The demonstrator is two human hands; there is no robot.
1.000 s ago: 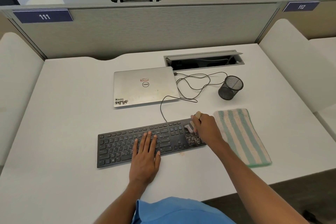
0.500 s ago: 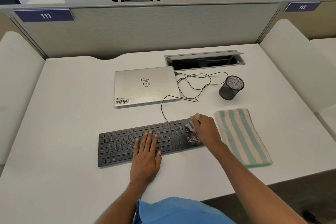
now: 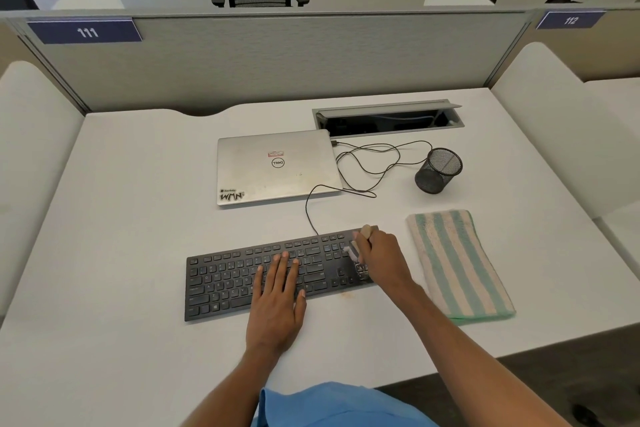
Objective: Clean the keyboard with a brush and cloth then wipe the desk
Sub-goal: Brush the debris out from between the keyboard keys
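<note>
A black keyboard (image 3: pixel 228 279) lies across the front of the white desk (image 3: pixel 131 218). My left hand (image 3: pixel 277 295) rests flat on its middle keys, fingers straight. My right hand (image 3: pixel 384 260) grips a small brush (image 3: pixel 353 248) with a tan wooden handle, its pale bristles down on the keys at the keyboard's right end. A green and cream striped cloth (image 3: pixel 457 263), folded, lies on the desk just right of the keyboard.
A shut silver laptop (image 3: pixel 273 166) lies behind the keyboard, with a loose black cable (image 3: pixel 367 166) beside it. A black mesh pen cup (image 3: pixel 438 170) stands at the right. An open cable hatch (image 3: pixel 388 120) sits near the grey partition.
The brush and my right hand have shifted only slightly over the right end of the keyboard. My left hand stays flat on the keys.
</note>
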